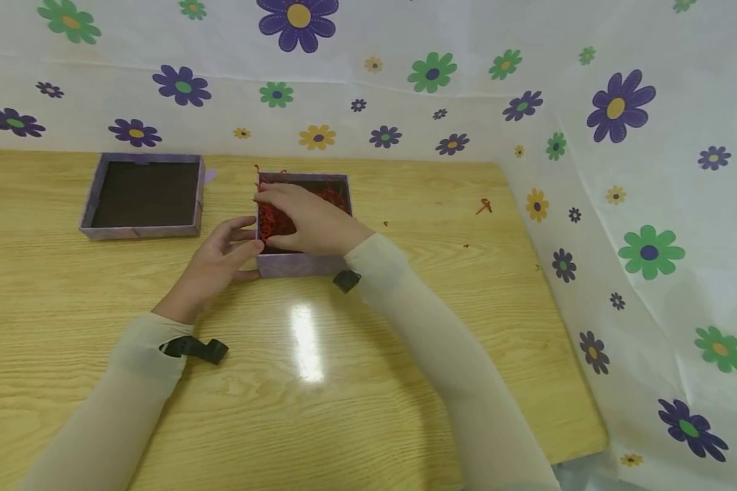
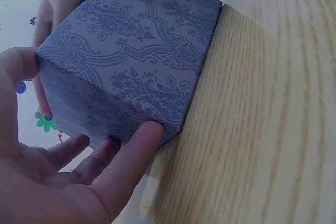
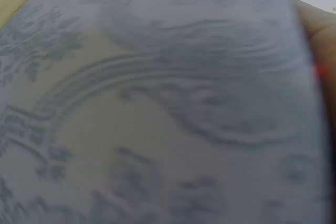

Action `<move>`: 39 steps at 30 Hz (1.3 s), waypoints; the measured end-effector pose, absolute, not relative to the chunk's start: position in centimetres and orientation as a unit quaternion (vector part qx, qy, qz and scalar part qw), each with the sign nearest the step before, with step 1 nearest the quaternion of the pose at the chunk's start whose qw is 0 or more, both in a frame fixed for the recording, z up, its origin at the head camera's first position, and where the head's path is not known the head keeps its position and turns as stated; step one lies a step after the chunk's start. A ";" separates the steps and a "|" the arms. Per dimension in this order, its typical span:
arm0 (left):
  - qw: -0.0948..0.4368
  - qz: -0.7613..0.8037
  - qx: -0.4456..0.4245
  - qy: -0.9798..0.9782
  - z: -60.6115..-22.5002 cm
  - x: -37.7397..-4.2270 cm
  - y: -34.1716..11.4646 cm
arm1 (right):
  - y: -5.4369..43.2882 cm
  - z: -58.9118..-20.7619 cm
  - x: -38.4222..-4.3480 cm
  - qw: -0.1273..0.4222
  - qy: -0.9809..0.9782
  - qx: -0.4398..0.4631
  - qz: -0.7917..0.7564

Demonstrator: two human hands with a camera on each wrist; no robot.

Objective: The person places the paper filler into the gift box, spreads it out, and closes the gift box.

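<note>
A small purple patterned box (image 1: 304,266) stands on the table, with red shredded paper (image 1: 269,221) inside it. My left hand (image 1: 211,262) is at its left end, thumb by the near rim corner and spread fingers against the side wall. The left wrist view shows those fingers touching the patterned wall. My right hand (image 1: 319,219) reaches over the near wall into the box, its fingers near the left rim and its thumb lower down, over the red shreds. In the right wrist view the patterned box wall (image 3: 157,119) fills most of the picture, blurred, and hides the fingers.
A shallow purple tray-like lid (image 1: 136,232) with a dark inside lies to the left of the box. Red paper scraps (image 1: 484,206) are scattered on the table (image 1: 405,307) to the right. A flowered white cloth (image 1: 368,123) hangs behind and along the right side.
</note>
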State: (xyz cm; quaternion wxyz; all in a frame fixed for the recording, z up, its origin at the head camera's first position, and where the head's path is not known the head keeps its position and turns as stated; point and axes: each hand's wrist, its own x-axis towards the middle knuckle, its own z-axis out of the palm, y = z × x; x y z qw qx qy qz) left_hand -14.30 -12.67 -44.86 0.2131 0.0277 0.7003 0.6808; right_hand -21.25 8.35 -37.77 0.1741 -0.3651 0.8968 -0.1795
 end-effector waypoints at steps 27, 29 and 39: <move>0.207 0.674 0.030 0.708 -45.2 -14.2 -12.6 | 8.1 -39.8 -22.4 0.266 0.892 -0.337 -0.143; 0.206 0.674 0.030 0.709 -45.2 -14.2 -12.6 | 8.5 -39.4 -22.2 0.248 0.892 -0.349 -0.144; 0.207 0.669 0.028 0.713 -44.9 -14.1 -12.4 | 15.9 -36.5 -21.6 0.133 0.890 -0.367 -0.236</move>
